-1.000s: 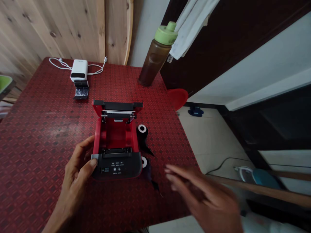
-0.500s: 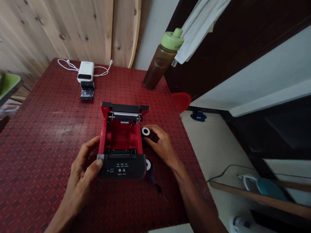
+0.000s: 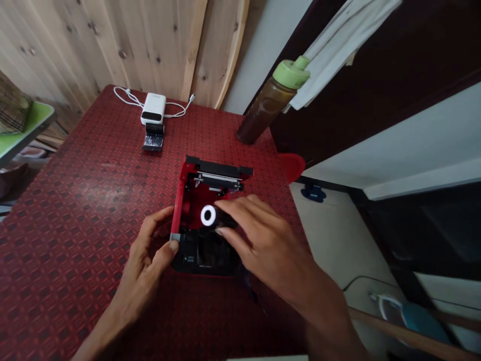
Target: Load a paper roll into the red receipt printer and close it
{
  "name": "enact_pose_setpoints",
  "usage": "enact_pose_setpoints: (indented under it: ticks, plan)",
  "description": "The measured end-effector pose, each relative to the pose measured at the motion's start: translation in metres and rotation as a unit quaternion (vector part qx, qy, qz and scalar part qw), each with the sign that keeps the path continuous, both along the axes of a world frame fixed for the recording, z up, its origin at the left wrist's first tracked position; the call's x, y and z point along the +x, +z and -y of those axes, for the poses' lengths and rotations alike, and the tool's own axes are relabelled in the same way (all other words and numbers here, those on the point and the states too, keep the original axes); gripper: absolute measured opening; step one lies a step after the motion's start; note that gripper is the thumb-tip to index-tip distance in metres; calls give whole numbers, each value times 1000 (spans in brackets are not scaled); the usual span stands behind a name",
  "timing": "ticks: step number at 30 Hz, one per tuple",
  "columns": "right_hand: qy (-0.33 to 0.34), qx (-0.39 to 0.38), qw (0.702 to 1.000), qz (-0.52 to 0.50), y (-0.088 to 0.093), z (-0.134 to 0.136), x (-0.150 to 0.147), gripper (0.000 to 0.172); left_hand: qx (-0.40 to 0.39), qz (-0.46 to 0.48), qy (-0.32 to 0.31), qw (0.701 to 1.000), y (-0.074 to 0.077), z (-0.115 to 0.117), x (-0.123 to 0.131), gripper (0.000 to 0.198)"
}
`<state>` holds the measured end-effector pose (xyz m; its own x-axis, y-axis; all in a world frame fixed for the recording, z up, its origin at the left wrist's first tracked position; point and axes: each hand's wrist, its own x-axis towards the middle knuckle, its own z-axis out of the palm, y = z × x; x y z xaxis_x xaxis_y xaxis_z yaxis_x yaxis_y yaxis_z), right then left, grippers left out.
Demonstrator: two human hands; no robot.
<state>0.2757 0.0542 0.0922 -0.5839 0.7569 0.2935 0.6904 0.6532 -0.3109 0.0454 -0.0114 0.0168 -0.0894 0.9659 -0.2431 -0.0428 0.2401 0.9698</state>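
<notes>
A red and black printer sits on the table with its lid raised and its red inner compartment exposed. My left hand grips its left side, the thumb on the front corner and the fingers along the outer wall. Between the thumb and fingers of my right hand is a black roll with a white core, held over the compartment. A dark strip hangs from the roll over the front panel. Right of the printer, the dark tail of another roll shows; my right hand hides most of that roll.
At the back of the red patterned table lie a white device with a cable and a small black-and-white strip. A brown bottle with a green lid stands at the back right. A red stool is beyond the edge.
My right hand has lifted the roll from beside the printer and brought it left over the open compartment. My left hand stays on the printer. The whole view has shifted.
</notes>
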Motion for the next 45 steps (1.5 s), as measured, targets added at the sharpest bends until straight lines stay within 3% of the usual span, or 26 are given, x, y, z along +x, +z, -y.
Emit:
enact_pose_setpoints:
  ticks: [3, 6, 14, 18, 21, 25, 29, 35, 40, 45]
  plan:
    - [-9, 31, 995, 90, -13, -10, -23, 21, 7, 5, -4, 1000, -2, 0, -1, 60]
    - [-26, 15, 991, 132, -18, -12, -33, 27, 3, 23, -4, 1000, -4, 0, -1, 60]
    - [-42, -139, 969, 199, -20, -34, -51, 26, 7, 21, -9, 1000, -3, 1, -1, 60]
    - [-51, -160, 970, 178, -28, -36, -50, 27, 6, 26, -12, 1000, -3, 1, -1, 61]
    - [-44, -150, 981, 113, -33, -28, -42, 40, 6, 31, -9, 999, -3, 1, 0, 61]
    - [-5, -142, 990, 5, -21, -16, -22, 58, 9, 24, -6, 1000, -1, 0, 0, 60]
    - [75, -146, 986, -24, -7, -11, -7, 45, 14, 4, -4, 1000, -1, -1, 0, 59]
    - [62, -99, 993, -28, -14, -13, -15, 27, 12, 4, -9, 1000, -1, 1, -2, 57]
    - [49, -18, 996, -66, -16, -6, -15, 24, 29, -37, 23, 999, 18, -10, -8, 60]
    - [7, 61, 995, -82, -22, 18, -13, 26, 160, -116, 26, 980, 48, -57, -12, 59]
